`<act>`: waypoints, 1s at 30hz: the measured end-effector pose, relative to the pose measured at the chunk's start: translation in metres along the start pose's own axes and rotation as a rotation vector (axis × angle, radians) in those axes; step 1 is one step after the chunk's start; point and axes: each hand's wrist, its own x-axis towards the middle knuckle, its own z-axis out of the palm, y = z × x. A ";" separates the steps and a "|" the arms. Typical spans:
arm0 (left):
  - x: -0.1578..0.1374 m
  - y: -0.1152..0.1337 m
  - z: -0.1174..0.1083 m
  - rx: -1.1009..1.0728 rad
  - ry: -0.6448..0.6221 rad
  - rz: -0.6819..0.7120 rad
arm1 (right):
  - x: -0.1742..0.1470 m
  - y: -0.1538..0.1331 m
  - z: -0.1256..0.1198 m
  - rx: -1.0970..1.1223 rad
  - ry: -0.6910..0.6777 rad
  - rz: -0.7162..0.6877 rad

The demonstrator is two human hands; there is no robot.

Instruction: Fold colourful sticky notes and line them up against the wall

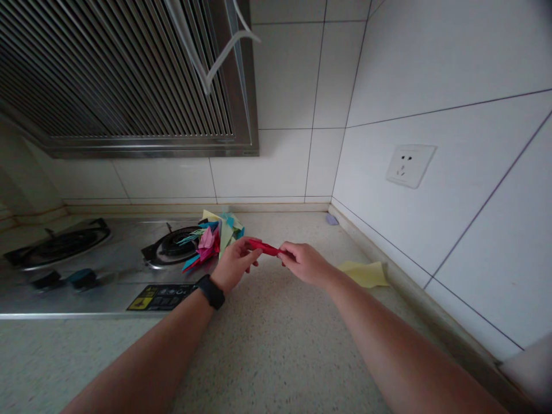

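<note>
- The person's left wrist [200, 282] wears a broad black band [211, 292], watch-like in shape, with details too small to read.
- The left hand [234, 264] and right hand [305, 262] are bare.
- Both forearms [379, 333] are bare as far as the view reaches.

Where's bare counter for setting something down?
Bare counter shows between the left forearm and right forearm, and behind the red paper, between the paper pile and lilac scrap. It's crowded at the right edge of the hob, where the pile sits near the left hand, and by the right wall, where yellow paper lies.
</note>
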 end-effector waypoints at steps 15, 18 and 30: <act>-0.003 0.004 0.003 0.124 -0.125 -0.051 | 0.002 -0.010 0.013 0.218 0.044 0.024; -0.003 -0.001 0.002 0.157 -0.139 -0.084 | 0.003 -0.010 0.015 0.300 0.055 0.056; -0.005 0.004 0.006 0.040 -0.240 -0.137 | 0.001 -0.004 0.014 0.761 -0.258 0.221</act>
